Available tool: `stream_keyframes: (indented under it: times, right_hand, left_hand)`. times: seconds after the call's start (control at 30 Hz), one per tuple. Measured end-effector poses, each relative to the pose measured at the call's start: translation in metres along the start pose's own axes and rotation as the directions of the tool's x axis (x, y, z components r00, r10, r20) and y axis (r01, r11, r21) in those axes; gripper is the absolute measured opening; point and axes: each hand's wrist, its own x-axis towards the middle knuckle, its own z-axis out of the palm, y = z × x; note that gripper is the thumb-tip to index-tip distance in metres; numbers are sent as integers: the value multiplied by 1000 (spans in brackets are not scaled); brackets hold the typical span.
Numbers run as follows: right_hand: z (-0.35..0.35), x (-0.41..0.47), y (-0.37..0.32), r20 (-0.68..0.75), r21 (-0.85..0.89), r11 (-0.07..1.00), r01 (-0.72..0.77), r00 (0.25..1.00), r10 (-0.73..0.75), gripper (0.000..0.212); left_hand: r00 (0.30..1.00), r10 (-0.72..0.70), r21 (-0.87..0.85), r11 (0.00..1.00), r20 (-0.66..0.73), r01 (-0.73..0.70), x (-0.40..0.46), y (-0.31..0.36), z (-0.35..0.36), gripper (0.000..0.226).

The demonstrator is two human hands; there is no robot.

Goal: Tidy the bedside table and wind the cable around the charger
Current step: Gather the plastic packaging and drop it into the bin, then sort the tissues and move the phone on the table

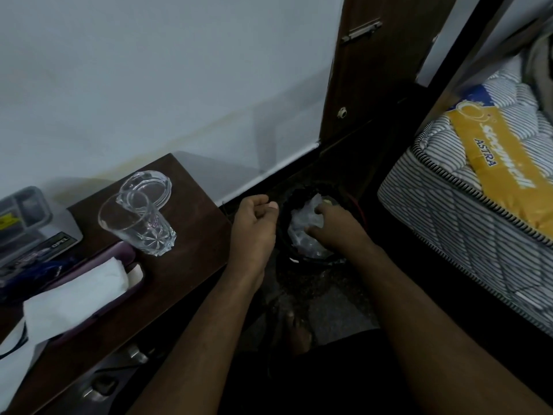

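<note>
Your right hand [332, 224] reaches down into the bin [287, 235], fingers on the crinkly plastic [302, 223], likely dropping trash. Your left hand [254, 223] hangs curled beside it, holding nothing I can see. The tabletop [185, 235] sits left of your hands. I can't see the charger.

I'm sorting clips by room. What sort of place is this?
Most likely a bedroom: a striped mattress on the right, a dark wooden bedside table holding a drinking glass, and a small bin on the floor between them.
</note>
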Motion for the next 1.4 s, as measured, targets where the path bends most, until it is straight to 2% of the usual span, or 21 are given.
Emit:
stream_keyframes:
  times: [0.1, 0.37, 0.5, 0.63, 0.87, 1.17, 1.3, 1.4]
  right_hand:
    - [1, -5, -12, -68, 20, 997, 81, 995, -79, 52]
    - [1, -31, -51, -178, 53, 983, 174, 971, -162, 51]
    - [7, -53, -80, -250, 109, 953, 282, 936, -248, 50]
    - [17, -77, -112, -247, 132, 920, 369, 911, -330, 53]
    - [35, -124, -170, -243, 111, 871, 479, 862, -444, 48]
    - [75, -163, -258, -317, 96, 722, 685, 709, -630, 32]
    - [96, -160, -291, -259, 63, 662, 747, 652, -712, 31]
    - [109, -152, -310, -222, 42, 653, 756, 644, -732, 31]
  left_hand:
    - [1000, 18, 18, 1000, -11, -17, -2, 1, -5, 26]
    - [997, 63, 18, 998, -36, -62, -15, 8, -27, 18]
    - [990, 135, 103, 986, -44, -130, -36, 6, -53, 22]
    - [982, 176, 178, 971, -70, -161, -59, -2, -92, 23]
    - [962, 192, 233, 962, -196, -145, -96, -5, -160, 20]
    - [871, 226, 259, 959, -435, -119, -116, -14, -258, 15]
    - [824, 174, 196, 978, -539, -78, -108, -12, -295, 14]
    - [800, 110, 144, 989, -590, -30, -102, -13, -313, 20]
